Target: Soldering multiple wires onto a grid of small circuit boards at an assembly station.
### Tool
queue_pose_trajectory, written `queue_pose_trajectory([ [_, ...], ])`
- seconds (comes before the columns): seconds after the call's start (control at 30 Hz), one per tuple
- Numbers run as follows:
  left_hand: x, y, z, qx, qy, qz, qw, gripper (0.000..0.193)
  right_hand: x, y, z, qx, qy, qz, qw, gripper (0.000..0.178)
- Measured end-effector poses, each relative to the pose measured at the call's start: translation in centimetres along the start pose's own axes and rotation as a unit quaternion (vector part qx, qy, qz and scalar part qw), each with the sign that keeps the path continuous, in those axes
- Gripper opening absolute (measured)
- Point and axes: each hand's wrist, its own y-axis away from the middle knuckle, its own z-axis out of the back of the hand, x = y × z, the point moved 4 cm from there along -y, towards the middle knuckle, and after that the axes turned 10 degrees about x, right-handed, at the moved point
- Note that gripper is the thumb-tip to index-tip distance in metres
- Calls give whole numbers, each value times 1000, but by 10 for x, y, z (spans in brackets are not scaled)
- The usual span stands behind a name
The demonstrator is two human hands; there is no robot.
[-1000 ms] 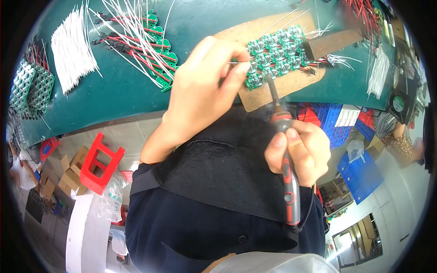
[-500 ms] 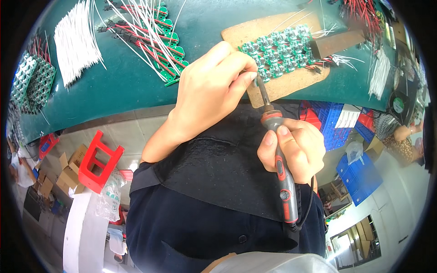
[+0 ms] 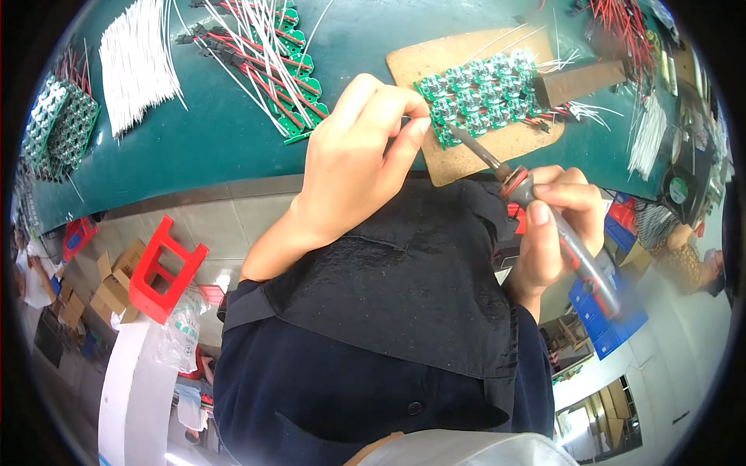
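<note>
My right hand grips a grey and red soldering iron by its handle, the tail of it blurred. The iron's tip points up and left, at the near left part of a green circuit board panel with rows of clear domed parts. At the panel's left edge my left hand is closed in a pinch; whatever lies between thumb and forefinger is too small to make out. Beneath the panel lies a tan board. A flat brown metal bar rests over the panel's right end, with red and white wires sticking out there.
Left on the green table are a white wire bundle, green boards with red and white wires, and stacked panels. Red wires and more white wires lie right. A red stool stands below the table.
My right hand has swung right with the soldering iron, which now slants more to the right. My left hand keeps its pinch, almost in place. The whole view has shifted slightly.
</note>
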Motion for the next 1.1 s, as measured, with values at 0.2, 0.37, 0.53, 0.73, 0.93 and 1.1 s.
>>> queue_pose_trajectory([
  [0.2,1,0,-6,13,-24,13,1000,10,-14,-6,6,20,37,-43,998,13],
  [0.37,-2,-3,-7,40,-50,44,997,11,-15,-12,6,80,7,-10,997,14],
  [0.53,-9,-10,-5,-21,42,79,996,11,-8,-10,12,36,-18,11,999,13],
  [0.73,-11,-17,-17,37,-28,27,999,11,-16,-14,22,26,-13,9,1000,14],
  [0.93,-14,-20,-21,62,-62,69,994,12,-20,-19,23,78,-5,34,996,16],
  [1.1,-18,-24,-18,6,-31,79,996,12,-15,-15,25,46,44,111,992,16],
])
